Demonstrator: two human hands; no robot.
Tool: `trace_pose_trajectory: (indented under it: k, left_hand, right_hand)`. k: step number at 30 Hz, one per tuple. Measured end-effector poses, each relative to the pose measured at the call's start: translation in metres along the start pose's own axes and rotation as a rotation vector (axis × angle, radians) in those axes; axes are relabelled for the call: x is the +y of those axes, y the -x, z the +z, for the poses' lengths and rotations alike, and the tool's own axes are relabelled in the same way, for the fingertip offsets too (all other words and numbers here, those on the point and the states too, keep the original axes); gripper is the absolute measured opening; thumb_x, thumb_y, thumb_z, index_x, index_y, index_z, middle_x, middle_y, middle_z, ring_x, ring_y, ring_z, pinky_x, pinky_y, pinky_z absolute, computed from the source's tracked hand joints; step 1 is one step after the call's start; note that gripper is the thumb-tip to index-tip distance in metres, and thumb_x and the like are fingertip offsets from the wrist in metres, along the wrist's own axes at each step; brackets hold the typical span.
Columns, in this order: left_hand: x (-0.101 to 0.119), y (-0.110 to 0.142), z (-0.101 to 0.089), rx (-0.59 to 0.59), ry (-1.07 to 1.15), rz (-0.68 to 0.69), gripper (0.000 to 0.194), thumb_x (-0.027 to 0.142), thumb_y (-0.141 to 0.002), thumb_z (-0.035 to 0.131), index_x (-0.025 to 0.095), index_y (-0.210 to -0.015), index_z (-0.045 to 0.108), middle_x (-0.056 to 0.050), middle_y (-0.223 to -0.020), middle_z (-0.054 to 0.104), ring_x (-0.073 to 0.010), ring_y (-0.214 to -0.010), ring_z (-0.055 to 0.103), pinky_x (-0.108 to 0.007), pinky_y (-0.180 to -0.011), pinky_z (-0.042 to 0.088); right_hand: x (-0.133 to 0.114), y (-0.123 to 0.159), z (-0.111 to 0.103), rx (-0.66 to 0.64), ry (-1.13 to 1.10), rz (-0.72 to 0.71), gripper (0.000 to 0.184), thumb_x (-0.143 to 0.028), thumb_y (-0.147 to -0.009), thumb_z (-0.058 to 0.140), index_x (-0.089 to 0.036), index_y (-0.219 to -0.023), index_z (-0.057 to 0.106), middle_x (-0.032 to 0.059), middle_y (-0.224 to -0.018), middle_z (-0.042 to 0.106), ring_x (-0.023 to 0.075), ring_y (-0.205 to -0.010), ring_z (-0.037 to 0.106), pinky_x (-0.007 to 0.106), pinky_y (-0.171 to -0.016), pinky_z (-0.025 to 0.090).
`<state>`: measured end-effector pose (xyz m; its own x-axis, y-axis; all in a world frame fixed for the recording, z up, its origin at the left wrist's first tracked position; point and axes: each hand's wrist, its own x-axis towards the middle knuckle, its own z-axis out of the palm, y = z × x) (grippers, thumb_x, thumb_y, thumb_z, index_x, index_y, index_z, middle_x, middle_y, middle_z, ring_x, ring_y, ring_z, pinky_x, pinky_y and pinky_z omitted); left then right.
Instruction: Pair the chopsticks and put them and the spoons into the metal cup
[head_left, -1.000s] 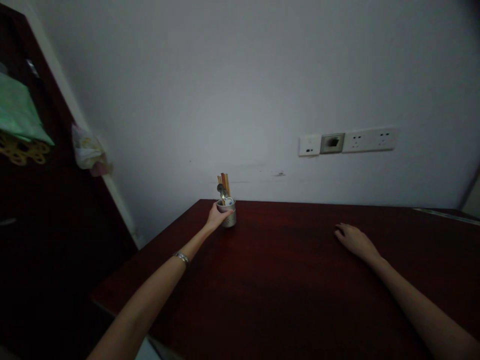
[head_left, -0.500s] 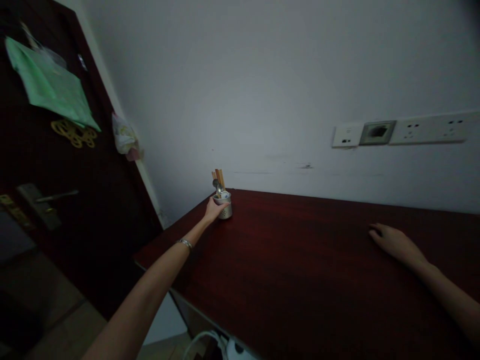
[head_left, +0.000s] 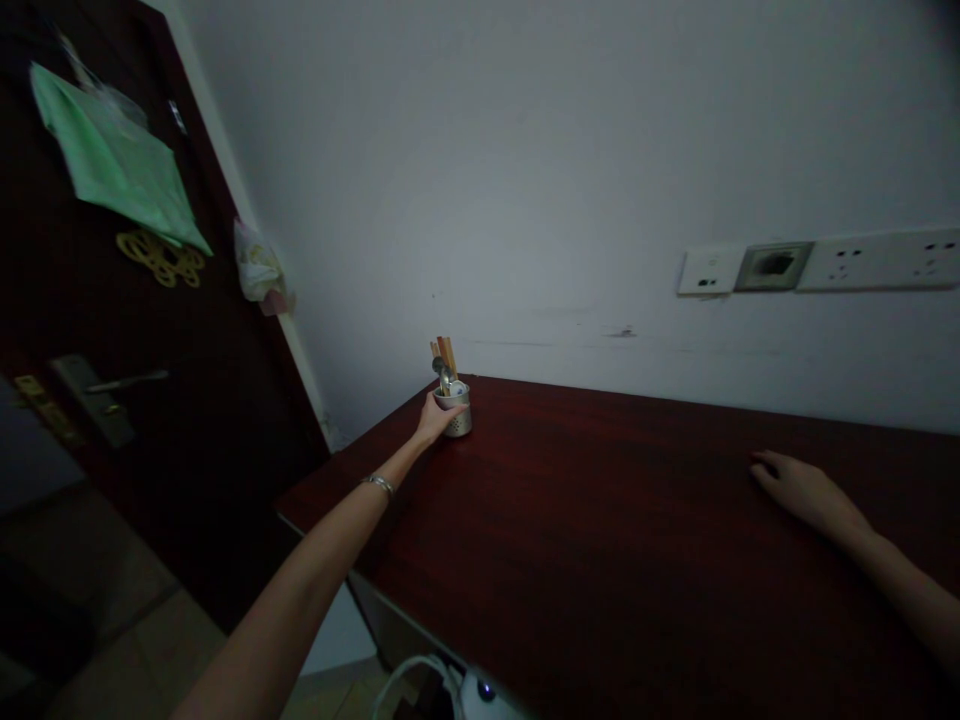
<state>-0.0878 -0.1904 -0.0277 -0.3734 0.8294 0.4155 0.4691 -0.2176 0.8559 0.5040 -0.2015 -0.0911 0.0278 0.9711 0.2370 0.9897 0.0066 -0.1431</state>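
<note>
**Dim room around your dark red desk (head_left: 600,500)**

Behind the desk, you face a pale wall (head_left: 487,180) with sockets (head_left: 844,265). To the desk's left you see a dark door (head_left: 202,390), and tiled floor (head_left: 172,650) lies below the desk.

The cup (head_left: 459,420) stood on the worktop (head_left: 585,500) at its far left corner, chopsticks (head_left: 448,355) and spoons (head_left: 442,373) in it; behind rose the wall (head_left: 525,180), sockets (head_left: 877,262) on its right, the door (head_left: 202,380) left of the worktop
</note>
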Motion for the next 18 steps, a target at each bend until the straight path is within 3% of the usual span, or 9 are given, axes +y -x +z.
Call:
trace_pose_trajectory:
  k: [18]
  left_hand:
    - [-0.016,0.000,0.004,-0.097,0.309,0.021,0.078,0.026,-0.045,0.081,0.014,-0.112,0.043,-0.015,-0.116,0.051,-0.0220,-0.103,0.051,-0.038,-0.093,0.035]
  right_hand:
    - [0.013,-0.011,0.016,0.038,0.004,-0.011,0.052,-0.035,-0.080,0.032,-0.004,-0.116,0.052,0.0173,-0.121,0.052,0.0278,-0.109,0.051,0.034,-0.094,0.038]
